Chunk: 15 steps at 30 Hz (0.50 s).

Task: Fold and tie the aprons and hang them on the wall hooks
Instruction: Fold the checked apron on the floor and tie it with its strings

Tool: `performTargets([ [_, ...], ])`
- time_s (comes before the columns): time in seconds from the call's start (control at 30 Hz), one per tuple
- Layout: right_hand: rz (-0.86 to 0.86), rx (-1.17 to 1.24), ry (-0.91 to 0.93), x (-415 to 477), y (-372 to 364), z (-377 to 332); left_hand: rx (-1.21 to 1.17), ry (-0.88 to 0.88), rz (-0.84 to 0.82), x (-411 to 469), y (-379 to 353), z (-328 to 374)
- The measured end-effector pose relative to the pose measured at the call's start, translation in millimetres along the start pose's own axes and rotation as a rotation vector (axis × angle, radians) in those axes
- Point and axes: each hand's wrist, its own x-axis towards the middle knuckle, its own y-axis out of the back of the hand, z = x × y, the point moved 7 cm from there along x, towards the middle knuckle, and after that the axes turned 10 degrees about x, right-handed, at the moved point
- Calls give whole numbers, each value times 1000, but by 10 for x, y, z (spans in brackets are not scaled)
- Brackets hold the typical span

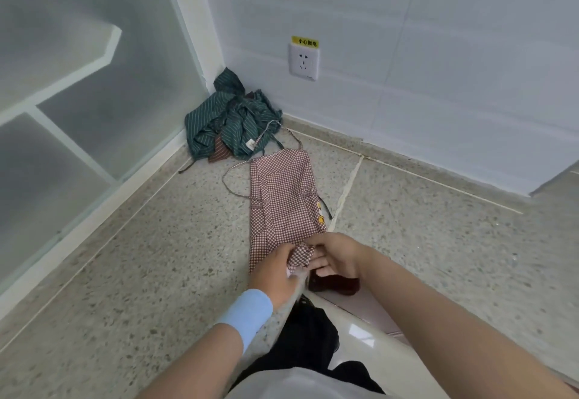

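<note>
Apron in hand: the red-and-white checked cloth apron [282, 198] lies on the speckled terrazzo floor [150, 257], already narrowed into a long strip running away from the person toward the corner.
Left hand: the left hand [274, 268], with a pale blue wristband [247, 311], pinches the bunched near hem.
Right hand: the right hand [340, 256] grips the same hem from the other side, its fingers curled over the fabric, close against the left hand.
Ties: thin checked straps [230, 179] loop loose beside the far end.
Waiting pile: a crumpled dark green pinstriped apron [225, 126] sits in the wall corner, just beyond the checked one.
Handling: the cloth looks light, limp and easily creased, so it probably needs both corners of the hem held to fold evenly, with the straps gathered last for tying.
Hooks: none in view.
</note>
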Motion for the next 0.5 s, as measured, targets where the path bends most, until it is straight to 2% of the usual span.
performTargets([
  [0.07,40,-25,63,-47,2,-219,-111,126,-5,146,152,-67],
  [0.13,170,-142,220,-39,67,-441,-218,173,-98,304,273,-94],
  [0.17,256,-286,343,-48,115,-576,-213,161,-160,382,331,-84],
  [0.23,247,-596,525,-20,62,-790,-132,102,-239,563,474,-28],
  [0.33,126,-701,491,100,7,-928,-5,6,-273,798,701,112],
  [0.43,216,-735,493,299,171,-1167,201,-56,-400,1050,848,123],
  [0.5,262,-706,473,385,282,-1281,354,-44,-401,1220,943,24],
])
